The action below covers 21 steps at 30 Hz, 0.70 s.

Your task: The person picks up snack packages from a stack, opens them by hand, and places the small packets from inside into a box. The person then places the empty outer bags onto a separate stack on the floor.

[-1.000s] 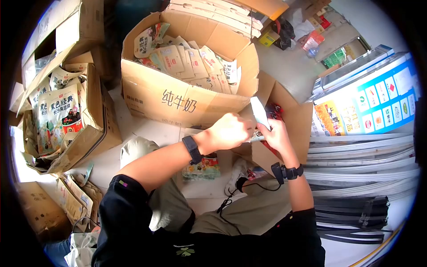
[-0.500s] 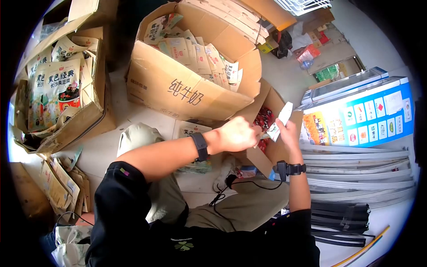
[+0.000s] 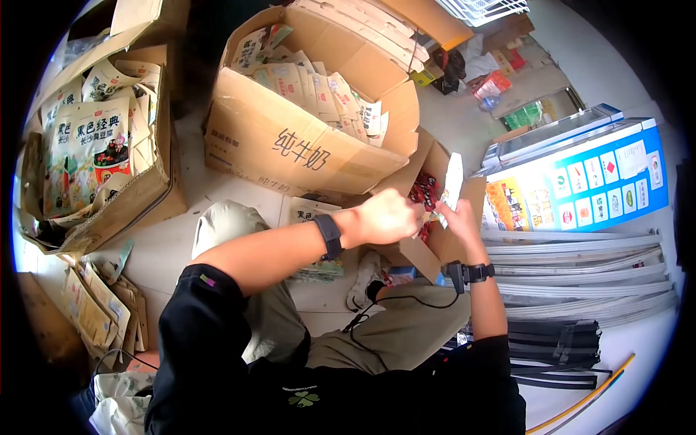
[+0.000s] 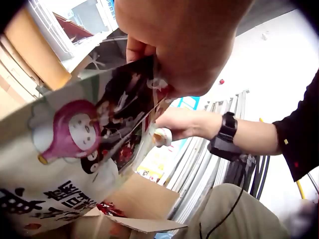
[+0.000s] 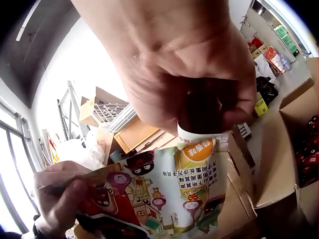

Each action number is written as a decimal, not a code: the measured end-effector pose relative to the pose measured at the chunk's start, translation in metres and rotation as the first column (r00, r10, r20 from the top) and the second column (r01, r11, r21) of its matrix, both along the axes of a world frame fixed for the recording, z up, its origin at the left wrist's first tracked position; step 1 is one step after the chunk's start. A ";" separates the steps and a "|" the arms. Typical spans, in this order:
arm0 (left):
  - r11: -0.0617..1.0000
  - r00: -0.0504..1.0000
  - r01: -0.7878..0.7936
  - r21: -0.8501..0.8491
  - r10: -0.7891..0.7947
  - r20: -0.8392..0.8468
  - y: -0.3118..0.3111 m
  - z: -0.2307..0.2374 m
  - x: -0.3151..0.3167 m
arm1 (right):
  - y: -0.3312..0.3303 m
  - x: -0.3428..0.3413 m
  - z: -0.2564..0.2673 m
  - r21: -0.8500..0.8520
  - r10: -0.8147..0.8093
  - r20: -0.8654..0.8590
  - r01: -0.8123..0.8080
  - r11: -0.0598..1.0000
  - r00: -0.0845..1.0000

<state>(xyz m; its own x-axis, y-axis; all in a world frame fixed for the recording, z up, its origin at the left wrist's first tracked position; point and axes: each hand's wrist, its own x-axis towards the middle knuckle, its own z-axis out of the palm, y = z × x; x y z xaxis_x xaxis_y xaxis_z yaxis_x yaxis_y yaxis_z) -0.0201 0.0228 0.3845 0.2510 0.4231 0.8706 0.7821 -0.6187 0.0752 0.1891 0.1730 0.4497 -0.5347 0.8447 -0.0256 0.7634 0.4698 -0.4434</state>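
Observation:
Both hands hold one printed food pouch [image 3: 452, 181], raised in front of the body and seen edge-on from the head. My left hand [image 3: 391, 217] is fisted, its fingers pinching one end of the pouch. The right hand [image 3: 460, 219] grips the other end, thumb against the film. In the left wrist view the pouch [image 4: 75, 144] stretches below the left hand [image 4: 179, 45], showing cartoon figures and dark lettering. Under the right hand [image 5: 189, 69], the right wrist view shows the pouch [image 5: 164, 194] spread between the hands, its edge near the right fingers curled over.
Behind the hands stands a large carton [image 3: 268, 159] full of similar pouches. An open box [image 3: 471, 196] with red packets [image 3: 424, 192] sits beside it. Another carton of pouches [image 3: 145, 196] is at left, near stacked pouches [image 3: 94, 304] on the floor. White rails [image 3: 573, 268] lie at right.
The pouch's visible edge has swung from leaning left to leaning right, and now stands nearly upright. Both hands keep their hold. The head view has shifted slightly.

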 end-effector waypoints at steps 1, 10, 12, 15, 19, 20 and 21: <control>1.000 0.999 0.012 0.001 -0.012 -0.032 0.000 -0.002 0.006 | 0.006 0.001 -0.004 0.002 -0.002 0.001 0.002 1.000 1.000; 0.995 0.995 0.087 -0.054 -0.089 -0.038 -0.004 -0.002 0.010 | 0.041 0.029 0.002 -0.287 -0.417 0.019 0.405 0.868 0.909; 0.983 0.997 0.069 -0.171 -0.062 0.044 -0.008 0.006 0.005 | 0.031 0.027 0.004 -0.336 -0.429 0.003 0.405 0.850 0.903; 0.968 0.980 0.078 -0.237 -0.031 0.198 -0.009 0.014 -0.006 | 0.032 0.036 -0.005 -0.476 -0.433 -0.033 0.367 0.799 0.901; 0.967 0.928 0.145 -0.210 -0.059 0.368 0.008 0.004 -0.012 | 0.030 0.043 -0.024 -0.537 -0.399 -0.305 0.189 0.822 0.865; 0.967 0.910 0.148 -0.209 -0.050 0.410 0.013 -0.002 -0.011 | 0.033 0.046 -0.035 -0.398 -0.214 -0.455 0.018 0.917 0.864; 0.965 0.915 0.151 -0.216 -0.054 0.399 0.015 -0.002 -0.011 | 0.035 0.049 -0.043 -0.225 -0.010 -0.571 -0.144 0.964 0.821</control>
<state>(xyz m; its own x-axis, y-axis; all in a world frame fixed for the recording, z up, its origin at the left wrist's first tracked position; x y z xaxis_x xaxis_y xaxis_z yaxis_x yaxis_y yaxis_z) -0.0316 0.0378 0.3823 -0.0314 0.6193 0.7846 0.5941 -0.6197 0.5129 0.2381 0.2077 0.4065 -0.5747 0.8128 0.0954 0.3139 0.3267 -0.8915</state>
